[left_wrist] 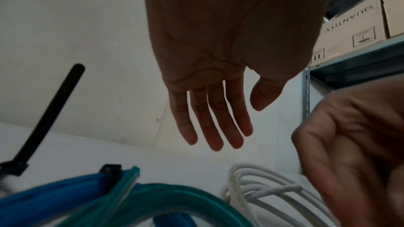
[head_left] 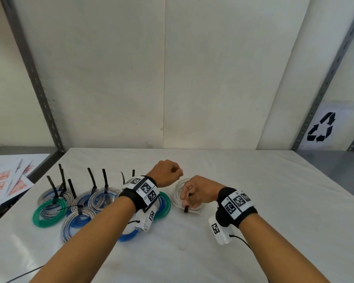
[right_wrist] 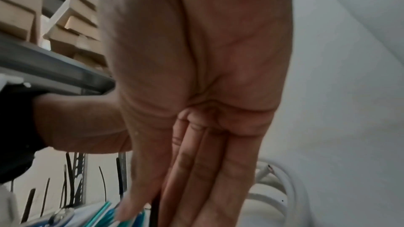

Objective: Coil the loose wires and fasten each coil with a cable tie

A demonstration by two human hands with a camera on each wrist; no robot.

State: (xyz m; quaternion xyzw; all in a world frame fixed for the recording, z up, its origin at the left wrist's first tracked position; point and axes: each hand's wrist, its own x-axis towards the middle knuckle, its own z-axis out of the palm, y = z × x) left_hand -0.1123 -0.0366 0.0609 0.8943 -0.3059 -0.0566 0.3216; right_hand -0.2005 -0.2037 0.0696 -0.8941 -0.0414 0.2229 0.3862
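A white wire coil lies flat on the white table, just right of centre. My right hand is over its near side, thumb and fingers pinching a black cable tie that stands against the coil. The right wrist view shows the same tie as a dark strip between the right hand's fingertips, with the white coil beside it. Above the coil's far edge hovers my left hand. The left wrist view shows this left hand with straight fingers, holding nothing, above the white coil.
Several tied coils lie at the left, their black tie tails sticking up: a green one, blue-and-silver ones, and a green-and-blue one under my left wrist. Printed papers lie on the far-left bench. Grey shelf posts flank the table.
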